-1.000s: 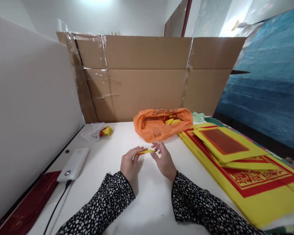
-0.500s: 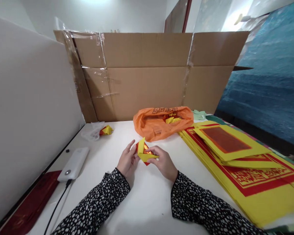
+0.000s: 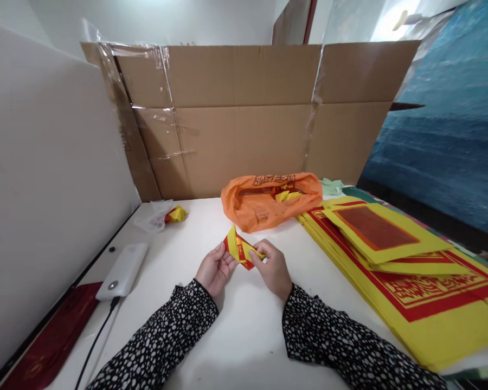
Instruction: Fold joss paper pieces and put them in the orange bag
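2 hands (image 3: pixel 244 268) pinch 1 folded paper (image 3: pixel 239 251) | 1 orange bag (image 3: pixel 268 199) behind

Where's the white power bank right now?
In the head view, the white power bank lies on the table's left side, left of the left hand, beside a dark red folder.

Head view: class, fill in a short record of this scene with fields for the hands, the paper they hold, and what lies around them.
left hand: grips folded paper's left end
right hand: grips its right end
folded paper: yellow and red, held above the white table
behind: orange bag
right: stack of yellow sheets
left: white power bank
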{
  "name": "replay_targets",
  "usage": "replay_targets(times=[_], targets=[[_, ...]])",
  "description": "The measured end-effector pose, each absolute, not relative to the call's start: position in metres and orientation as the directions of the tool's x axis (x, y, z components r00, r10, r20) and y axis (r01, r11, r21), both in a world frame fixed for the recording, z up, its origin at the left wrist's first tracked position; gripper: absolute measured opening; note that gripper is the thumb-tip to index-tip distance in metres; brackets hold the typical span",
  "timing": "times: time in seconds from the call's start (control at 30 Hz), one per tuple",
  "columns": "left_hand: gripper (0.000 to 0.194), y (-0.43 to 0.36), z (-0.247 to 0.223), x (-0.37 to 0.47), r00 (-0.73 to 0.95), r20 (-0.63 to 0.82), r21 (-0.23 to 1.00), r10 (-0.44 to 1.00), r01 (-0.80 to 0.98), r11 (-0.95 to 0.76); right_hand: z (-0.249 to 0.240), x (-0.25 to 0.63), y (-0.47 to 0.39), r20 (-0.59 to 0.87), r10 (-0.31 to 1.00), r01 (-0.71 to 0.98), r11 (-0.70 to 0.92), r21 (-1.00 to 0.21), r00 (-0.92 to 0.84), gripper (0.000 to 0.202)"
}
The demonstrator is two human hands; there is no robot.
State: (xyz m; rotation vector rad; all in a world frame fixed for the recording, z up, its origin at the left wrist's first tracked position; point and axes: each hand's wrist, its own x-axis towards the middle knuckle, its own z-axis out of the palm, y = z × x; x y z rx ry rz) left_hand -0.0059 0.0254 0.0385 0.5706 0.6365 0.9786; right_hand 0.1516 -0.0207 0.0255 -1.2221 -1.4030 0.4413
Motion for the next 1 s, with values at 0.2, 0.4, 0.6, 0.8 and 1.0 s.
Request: replay_targets(times=[0.2, 0.4, 0.6, 0.8, 1.0], targets=[[0.033, 0.019, 0.038, -0.001, 0.433, -0.053, 0.841, 0.900, -0.467, 0.274, 0.029, 0.152, -0.022, 0.479, 0.868, 0.454, 0.377, -0.807, 0.129, 0.029], [0.038, 0.014, 0.039, 0.005, 0.415, 0.023, 0.910, 0.910, -0.385, 0.152, 0.029, 0.154, -0.022, 0.423, 0.903, 0.432, 0.356, -0.828, 0.068, 0.017], [0.050, 0.014, 0.042, 0.004, 0.380, 0.010, 0.911, 0.925, -0.385, 0.148, 0.025, 0.157, -0.013, 0.240, 0.958, 0.316, 0.182, -0.931, 0.157, 0.041], [0.054, 0.014, 0.032, 0.009, 0.395, -0.016, 0.895, 0.918, -0.404, 0.189, 0.024, 0.152, -0.015, 0.244, 0.968, 0.273, 0.251, -0.929, -0.059, 0.044], [0.062, 0.016, 0.032, 0.003, 0.441, -0.094, 0.885, 0.893, -0.374, 0.277, 0.020, 0.155, -0.015, 0.160, 0.986, 0.122, 0.166, -0.979, -0.052, 0.023]])
